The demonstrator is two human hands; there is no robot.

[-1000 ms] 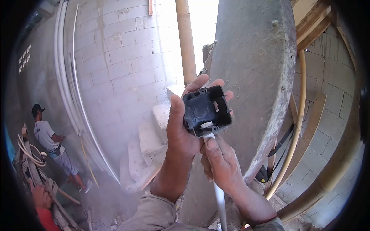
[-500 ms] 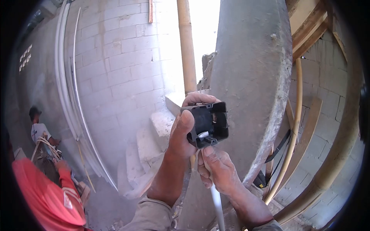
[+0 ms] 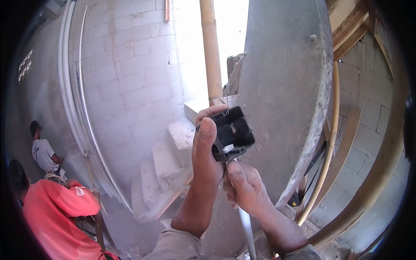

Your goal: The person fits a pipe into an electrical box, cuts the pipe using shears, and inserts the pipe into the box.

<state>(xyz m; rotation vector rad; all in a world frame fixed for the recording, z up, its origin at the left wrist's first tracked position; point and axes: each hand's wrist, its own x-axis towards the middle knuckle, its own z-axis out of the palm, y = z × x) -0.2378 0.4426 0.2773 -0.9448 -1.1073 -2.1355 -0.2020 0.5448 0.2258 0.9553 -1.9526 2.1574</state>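
A black electrical junction box (image 3: pixel 232 138), its hollow side facing me, sits in my left hand (image 3: pixel 205 145), with the thumb along its left edge and the fingers behind. Just below, my right hand (image 3: pixel 245 184) is wrapped round a white conduit pipe (image 3: pixel 245 229) that hangs down toward the bottom of the view. The pipe's upper end meets the lower wall of the box. A small whitish piece (image 3: pixel 228 148) shows inside the box near that wall; it may be the pipe's tip.
A grey concrete column (image 3: pixel 281 86) stands right behind my hands. Bamboo poles (image 3: pixel 336 143) and boards lean at the right. White blocks (image 3: pixel 162 167) are stacked lower left. Long white pipes (image 3: pixel 69 86) rest against the wall. Two people, one in a red top (image 3: pixel 60 216), are at the left.
The box has tilted and shifted slightly left and down, still in my left hand, with my right hand on the pipe. The person in red has moved and now sits more upright.
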